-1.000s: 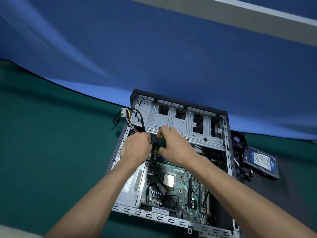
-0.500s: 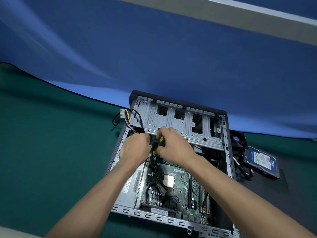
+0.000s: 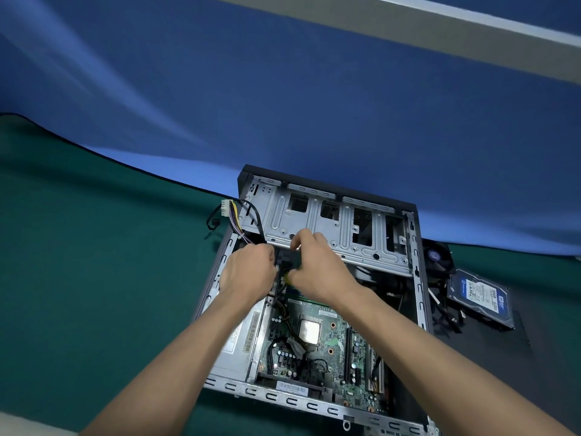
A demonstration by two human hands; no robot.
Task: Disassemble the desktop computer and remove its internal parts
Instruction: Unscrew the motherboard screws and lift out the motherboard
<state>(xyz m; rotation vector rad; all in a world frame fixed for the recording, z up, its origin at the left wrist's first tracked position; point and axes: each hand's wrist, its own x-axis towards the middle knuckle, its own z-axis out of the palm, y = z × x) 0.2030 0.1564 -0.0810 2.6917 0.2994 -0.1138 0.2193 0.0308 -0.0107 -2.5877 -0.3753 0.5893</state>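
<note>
Two hands have scarcely shifted from a second ago: the left hand (image 3: 248,272) and right hand (image 3: 317,269) stay curled together over a black connector with yellow wires (image 3: 285,268), fingers pinching it, just below the silver metal drive cage (image 3: 330,228). The open grey desktop computer case (image 3: 419,287) lies on the green mat (image 3: 94,278); its green motherboard (image 3: 333,350) sits at 6 o'clock from the hands. The fingertips hide the plug's seat. A blue-labelled hard drive (image 3: 481,297) rests at 3 o'clock.
</note>
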